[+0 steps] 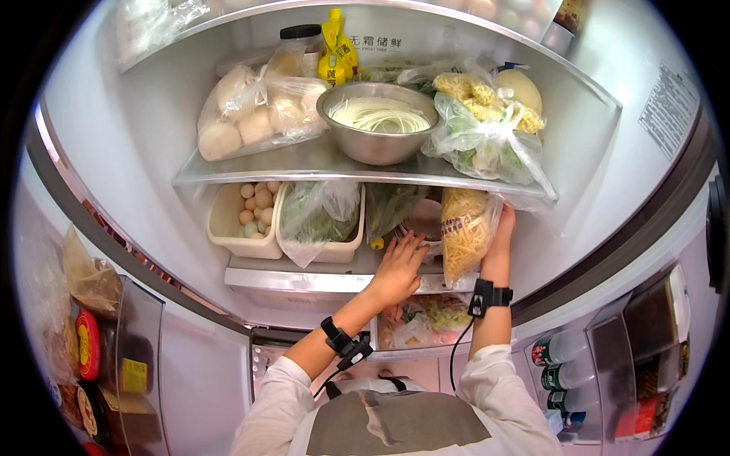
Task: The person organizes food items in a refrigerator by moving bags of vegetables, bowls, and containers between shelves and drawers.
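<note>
On the lower shelf of an open refrigerator, my left hand point(400, 268) reaches in with its fingers apart and holds nothing. Its fingertips are over or against a round metal-rimmed container point(422, 219), partly covered by the hand. At the right end, my right hand point(506, 221) grips the upper side of a clear plastic bag of yellow strips point(466, 233); plastic hides most of its fingers. The bag's lower end overlaps the shelf's front rim. Between the container and a white bin lies a plastic bag of greens point(390, 208), with a small yellow item point(377, 244) below it.
One white bin point(245, 246) holds eggs; another point(336, 253) holds bagged greens. Above, a glass shelf point(274, 171) bears a steel bowl point(376, 145) of white strands, bagged round buns point(251, 125) and bagged vegetables point(485, 142). Below is a drawer point(419, 353). Loaded door racks flank me.
</note>
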A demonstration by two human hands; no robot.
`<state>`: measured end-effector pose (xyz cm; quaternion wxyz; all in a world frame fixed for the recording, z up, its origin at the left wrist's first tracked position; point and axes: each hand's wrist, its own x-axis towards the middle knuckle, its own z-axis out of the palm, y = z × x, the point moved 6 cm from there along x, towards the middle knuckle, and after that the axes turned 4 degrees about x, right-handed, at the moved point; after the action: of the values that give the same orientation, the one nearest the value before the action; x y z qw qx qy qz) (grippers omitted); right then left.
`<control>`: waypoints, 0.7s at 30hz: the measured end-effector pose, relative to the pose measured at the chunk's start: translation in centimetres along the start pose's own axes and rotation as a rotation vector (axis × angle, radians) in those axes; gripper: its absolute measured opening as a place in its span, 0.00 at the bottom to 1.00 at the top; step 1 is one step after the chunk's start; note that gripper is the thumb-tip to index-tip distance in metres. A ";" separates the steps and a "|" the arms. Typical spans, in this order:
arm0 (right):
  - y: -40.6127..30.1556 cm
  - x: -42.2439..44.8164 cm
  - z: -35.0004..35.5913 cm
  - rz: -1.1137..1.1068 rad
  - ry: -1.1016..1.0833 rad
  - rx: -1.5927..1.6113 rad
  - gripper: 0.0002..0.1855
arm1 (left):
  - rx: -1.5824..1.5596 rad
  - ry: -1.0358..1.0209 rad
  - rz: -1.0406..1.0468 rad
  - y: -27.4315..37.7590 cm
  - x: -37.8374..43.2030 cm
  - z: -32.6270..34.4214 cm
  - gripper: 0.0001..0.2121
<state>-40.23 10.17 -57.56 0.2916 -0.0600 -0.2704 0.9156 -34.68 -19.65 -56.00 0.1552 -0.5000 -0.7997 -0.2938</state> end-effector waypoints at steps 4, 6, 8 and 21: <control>0.1 3.5 2.1 0.006 0.006 -0.041 0.21 | -0.002 -0.009 0.006 -0.5 0.1 0.2 0.28; -0.1 5.8 2.8 0.000 0.011 -0.062 0.21 | 0.001 -0.020 0.011 -0.6 0.2 0.2 0.28; -0.3 7.9 3.5 -0.011 0.019 -0.093 0.21 | 0.004 -0.027 0.011 -0.4 0.3 0.1 0.28; 0.1 16.4 3.4 -0.042 0.127 -0.481 0.21 | -0.010 -0.080 0.023 -0.8 0.2 -0.2 0.27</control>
<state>-54.69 17.79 -53.97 0.3045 -0.1794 -0.4630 0.8128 -35.48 -19.89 -55.92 0.1239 -0.5213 -0.7980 -0.2758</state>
